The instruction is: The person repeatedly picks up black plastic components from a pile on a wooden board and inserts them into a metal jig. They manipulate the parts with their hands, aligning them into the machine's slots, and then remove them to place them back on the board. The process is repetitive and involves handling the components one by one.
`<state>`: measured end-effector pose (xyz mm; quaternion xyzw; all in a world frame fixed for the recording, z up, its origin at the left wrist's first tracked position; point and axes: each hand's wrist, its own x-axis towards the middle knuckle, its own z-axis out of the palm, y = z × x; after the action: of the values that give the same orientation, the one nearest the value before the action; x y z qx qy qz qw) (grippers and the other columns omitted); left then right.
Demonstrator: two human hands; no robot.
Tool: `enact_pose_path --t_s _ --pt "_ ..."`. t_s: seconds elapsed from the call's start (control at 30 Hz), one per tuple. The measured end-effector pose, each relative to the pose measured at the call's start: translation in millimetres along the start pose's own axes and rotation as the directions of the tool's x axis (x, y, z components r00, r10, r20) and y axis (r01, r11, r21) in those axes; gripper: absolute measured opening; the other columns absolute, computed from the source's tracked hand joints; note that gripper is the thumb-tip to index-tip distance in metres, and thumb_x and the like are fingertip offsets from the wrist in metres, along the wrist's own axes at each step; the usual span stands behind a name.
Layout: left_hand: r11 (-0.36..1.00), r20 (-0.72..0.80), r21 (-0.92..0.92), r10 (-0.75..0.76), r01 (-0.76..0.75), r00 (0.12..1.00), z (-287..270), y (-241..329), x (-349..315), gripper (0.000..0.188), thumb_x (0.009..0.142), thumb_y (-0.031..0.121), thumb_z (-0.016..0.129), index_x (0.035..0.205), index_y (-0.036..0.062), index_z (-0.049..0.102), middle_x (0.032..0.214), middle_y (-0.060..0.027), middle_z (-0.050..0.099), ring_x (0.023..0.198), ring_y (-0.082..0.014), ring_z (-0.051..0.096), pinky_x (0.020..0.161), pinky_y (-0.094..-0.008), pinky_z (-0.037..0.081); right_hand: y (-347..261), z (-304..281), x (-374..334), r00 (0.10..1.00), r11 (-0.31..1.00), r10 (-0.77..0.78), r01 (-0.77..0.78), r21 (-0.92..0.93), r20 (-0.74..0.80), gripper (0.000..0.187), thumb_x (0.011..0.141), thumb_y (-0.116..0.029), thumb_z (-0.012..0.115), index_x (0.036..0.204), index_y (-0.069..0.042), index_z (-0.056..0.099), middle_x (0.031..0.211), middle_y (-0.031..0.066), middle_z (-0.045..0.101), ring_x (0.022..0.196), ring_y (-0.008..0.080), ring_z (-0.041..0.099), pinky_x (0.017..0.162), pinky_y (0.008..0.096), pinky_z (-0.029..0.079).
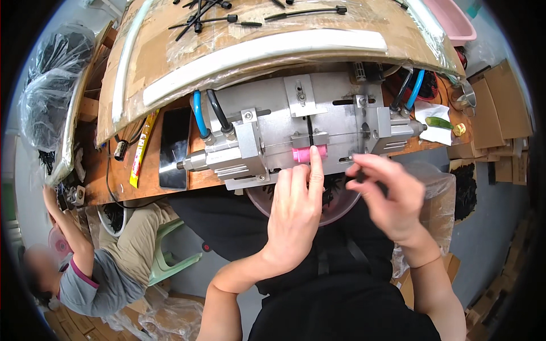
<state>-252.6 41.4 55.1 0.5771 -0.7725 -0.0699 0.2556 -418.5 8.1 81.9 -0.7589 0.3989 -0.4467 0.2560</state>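
Note:
A metal fixture [278, 108] with two pneumatic cylinders facing each other stands in front of me. At its middle sits a small pink block [301, 154], and a thin black rod [310, 129] runs back from it. My left hand [296, 213] lies palm down with its index fingertip on the pink block, fingers stretched out. To the right of it, my right hand [387, 196] is raised at the fixture's front edge, thumb and fingers curled together. Something small and dark shows between them, too blurred to name. Below, my left hand partly covers a bowl [335, 216] of black pieces.
Above the fixture, a cardboard-covered shelf [239, 62] carries black cable-like parts [307, 12]. A phone [174, 149] and a yellow strip package [143, 149] lie left. Blue air hoses [200, 113] rise from the cylinders. At lower left a co-worker [105, 278] sits beside a green stool [168, 256].

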Motion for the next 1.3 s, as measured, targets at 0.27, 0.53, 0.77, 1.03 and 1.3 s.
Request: enact_pose_path --t_s 0.27,0.53,0.77,1.03,1.3 --pt "0.995 -0.074 0.031 -0.090 0.093 0.993 -33 -10 -21 0.075 0.071 -0.009 0.071 0.140 -0.0019 0.044 0.102 -0.0106 0.053 0.090 -0.0264 0.048 0.081 -0.0359 0.042 20 43 -23 0.982 0.978 -0.100 0.127 -0.167 0.163 0.064 0.073 0.004 0.073 0.133 0.006 0.051 0.069 0.0081 0.055 0.060 0.0193 0.057 0.055 0.0336 0.047" --pt "0.996 -0.149 0.084 -0.028 0.041 0.988 -56 -34 4 0.058 0.077 -0.007 0.065 0.133 0.0025 0.053 0.094 -0.0105 0.054 0.087 -0.0264 0.050 0.081 -0.0369 0.042 18 36 -8 0.973 0.967 -0.115 0.155 -0.201 0.199 0.061 0.075 -0.002 0.074 0.132 0.001 0.053 0.070 0.0084 0.057 0.059 0.0202 0.058 0.054 0.0338 0.047" --pt "0.825 -0.222 0.417 0.500 -0.382 0.837 -107 -136 190 0.021 0.083 0.008 0.068 0.104 0.0058 0.067 0.081 -0.0096 0.054 0.076 -0.0252 0.052 0.071 -0.0354 0.043 1 -14 121 0.881 0.737 -0.472 0.387 -0.554 -0.012 0.017 0.082 -0.001 0.064 0.098 -0.005 0.065 0.077 0.0108 0.061 0.066 0.0278 0.062 0.057 0.0362 0.049" --pt "0.946 0.221 -0.200 0.299 -0.257 0.928 -129 -113 181 0.019 0.082 0.010 0.072 0.099 0.0044 0.066 0.079 -0.0009 0.057 0.074 -0.0102 0.053 0.071 -0.0253 0.047 45 -40 210 0.919 0.644 -0.215 0.389 -0.659 0.332 0.013 0.080 -0.002 0.065 0.092 -0.002 0.061 0.087 0.0120 0.061 0.079 0.0330 0.059 0.070 0.0368 0.047" --pt "0.478 0.083 -0.873 -0.044 0.094 0.996 -156 -138 199 0.030 0.095 0.021 0.063 0.117 0.0015 0.061 0.082 0.0032 0.056 0.077 -0.0068 0.050 0.066 -0.0204 0.044 36 -52 202 0.997 0.995 0.035 -0.042 -0.095 -0.075 0.021 0.093 -0.011 0.059 0.109 0.002 0.062 0.084 0.0066 0.062 0.074 0.0109 0.058 0.064 0.0246 0.047"
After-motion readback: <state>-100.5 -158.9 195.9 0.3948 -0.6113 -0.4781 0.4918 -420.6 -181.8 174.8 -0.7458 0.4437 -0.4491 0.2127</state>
